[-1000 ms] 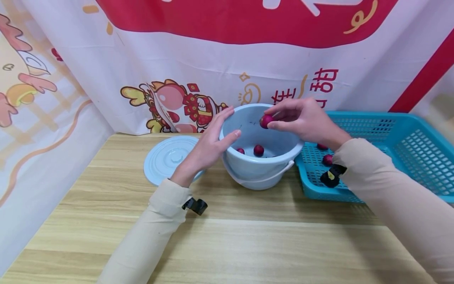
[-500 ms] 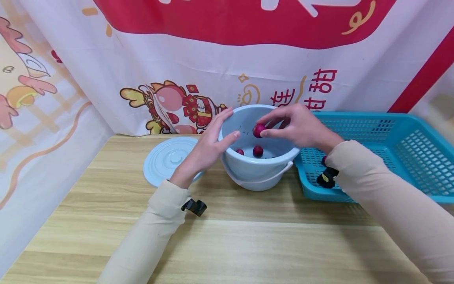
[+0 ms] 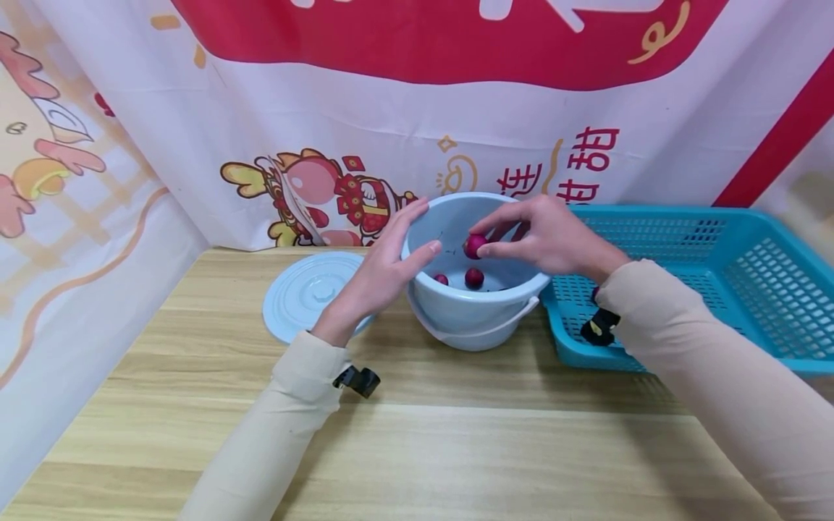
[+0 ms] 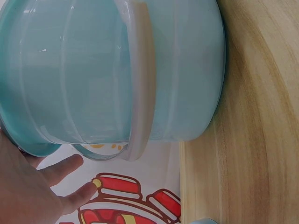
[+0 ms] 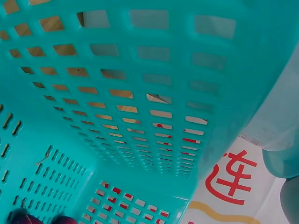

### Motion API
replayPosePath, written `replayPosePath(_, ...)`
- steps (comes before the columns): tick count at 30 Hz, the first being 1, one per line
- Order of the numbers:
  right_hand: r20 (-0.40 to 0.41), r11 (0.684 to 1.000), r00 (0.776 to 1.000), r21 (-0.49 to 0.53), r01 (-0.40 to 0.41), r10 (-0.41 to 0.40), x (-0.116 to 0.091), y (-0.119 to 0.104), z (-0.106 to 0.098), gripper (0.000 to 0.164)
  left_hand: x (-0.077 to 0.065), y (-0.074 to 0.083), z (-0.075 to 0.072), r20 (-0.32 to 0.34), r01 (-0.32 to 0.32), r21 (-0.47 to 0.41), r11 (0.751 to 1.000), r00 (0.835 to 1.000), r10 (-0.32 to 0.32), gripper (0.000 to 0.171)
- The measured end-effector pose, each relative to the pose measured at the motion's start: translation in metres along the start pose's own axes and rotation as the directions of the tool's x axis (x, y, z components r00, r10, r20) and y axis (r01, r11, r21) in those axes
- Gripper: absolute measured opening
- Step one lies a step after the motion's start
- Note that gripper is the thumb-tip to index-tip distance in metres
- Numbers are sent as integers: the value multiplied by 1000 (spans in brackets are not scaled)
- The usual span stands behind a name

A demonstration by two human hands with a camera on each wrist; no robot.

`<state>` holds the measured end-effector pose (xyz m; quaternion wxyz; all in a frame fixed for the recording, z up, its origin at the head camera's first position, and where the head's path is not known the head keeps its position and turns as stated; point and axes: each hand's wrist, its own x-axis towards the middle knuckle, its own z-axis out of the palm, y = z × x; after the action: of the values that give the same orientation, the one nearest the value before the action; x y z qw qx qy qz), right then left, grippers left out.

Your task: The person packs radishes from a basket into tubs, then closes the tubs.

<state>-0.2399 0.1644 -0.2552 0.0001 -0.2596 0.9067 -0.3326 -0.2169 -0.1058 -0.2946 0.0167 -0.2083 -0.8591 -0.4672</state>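
My right hand (image 3: 550, 235) pinches a small round red radish (image 3: 475, 247) between thumb and fingertips, inside the mouth of a light blue bucket (image 3: 478, 318). Below it, another radish (image 3: 474, 278) lies on the bucket's bottom, and a further one (image 3: 441, 279) shows partly behind the near rim. My left hand (image 3: 381, 271) rests on the bucket's left rim, its fingers extended. In the left wrist view those fingers (image 4: 60, 170) reach out straight beside the bucket wall (image 4: 93, 79). The white carrying handle (image 4: 142, 79) hangs down against the bucket's side.
A teal perforated basket (image 3: 769, 268) stands right of the bucket; radishes (image 5: 25, 217) lie at its bottom, partly out of frame. The bucket's round lid (image 3: 296, 297) lies flat on the wooden table (image 3: 417, 456), left of it. A printed cloth (image 3: 365, 108) hangs behind.
My right hand has moved left and lower into the bucket's mouth, carrying the radish. The left hand stays at the rim, and the bucket has hardly moved.
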Motion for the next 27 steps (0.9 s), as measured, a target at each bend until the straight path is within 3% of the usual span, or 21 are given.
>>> replayPosePath(16,35,1000,999,-12,10,-9,-1,-3,-2,39,0,1,1,-1,-8,-9,1000,1000,8,75)
replayPosePath(27,51,999,999,35,-1,-1,0,-1,-3,37,0,1,0,-1,-3,-5,1000,1000,3,75)
